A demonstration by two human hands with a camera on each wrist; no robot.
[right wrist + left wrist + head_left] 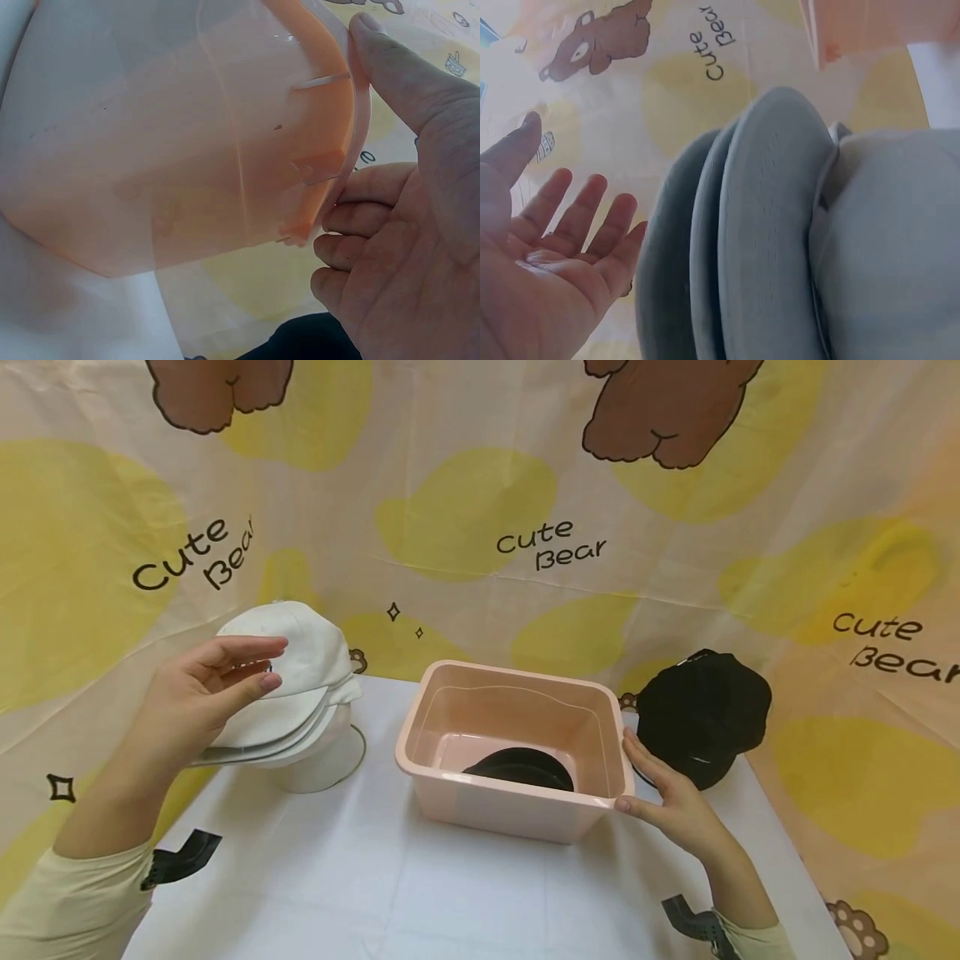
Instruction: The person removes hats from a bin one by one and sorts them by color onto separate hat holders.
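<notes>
1. One relaxed left hand hangs near the white caps, thumb and fingers parted, gripping nothing.
2. The right hand, loosely spread, sets thumb and fingers against the rim at the right end of the pink bin, touching rather than clasping.
3. The white caps are stacked on a white stand left of the bin; three brims show in the left wrist view.
4. The bin stands upright on the table; a black thing inside is partly hidden.
5. A black cap sits right of the bin; its pale mark is unreadable.
6. The cloth behind reads "Cute Bear" repeatedly.
</notes>
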